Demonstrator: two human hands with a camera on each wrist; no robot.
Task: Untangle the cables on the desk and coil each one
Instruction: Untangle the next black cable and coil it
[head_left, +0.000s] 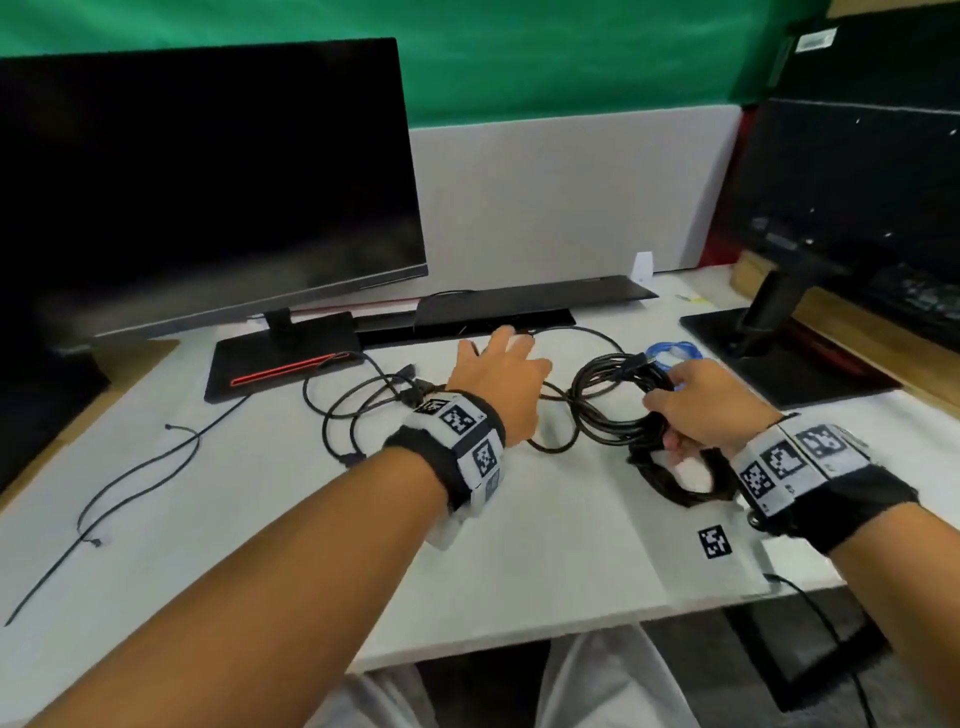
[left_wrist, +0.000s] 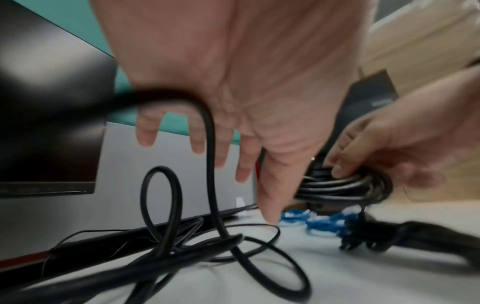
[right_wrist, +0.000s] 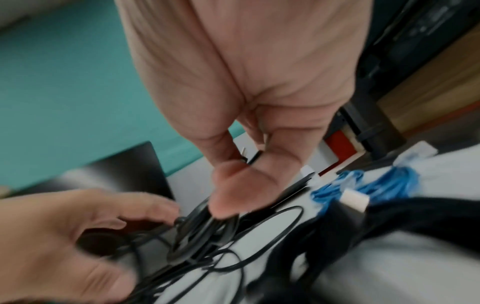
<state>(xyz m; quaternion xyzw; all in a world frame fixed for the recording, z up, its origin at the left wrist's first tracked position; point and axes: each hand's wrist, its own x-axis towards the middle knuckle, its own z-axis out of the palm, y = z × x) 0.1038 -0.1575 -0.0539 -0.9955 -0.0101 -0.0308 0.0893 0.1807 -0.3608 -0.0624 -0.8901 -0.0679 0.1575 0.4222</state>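
My right hand (head_left: 675, 415) grips a coil of thick black cable (head_left: 608, 405) just above the white desk (head_left: 519, 545), thumb on top (left_wrist: 340, 170). The coil (right_wrist: 197, 232) shows under my thumb in the right wrist view. Under that wrist lies a dark braided coil (head_left: 680, 483). A blue cable bundle (head_left: 672, 353) sits just behind the held coil. My left hand (head_left: 506, 348) hovers open over the desk left of the coil, fingers (left_wrist: 148, 135) straight. Loose black cables (head_left: 363, 410) loop left of it, one strand (left_wrist: 211, 164) crossing in front of the palm.
A large dark monitor (head_left: 208, 171) stands at the back left, its base (head_left: 280, 358) beside the loose loops. A black keyboard (head_left: 519, 306) lies behind my hands. A second monitor stand (head_left: 779, 348) is at the right. A thin black strand (head_left: 130, 478) trails at the left.
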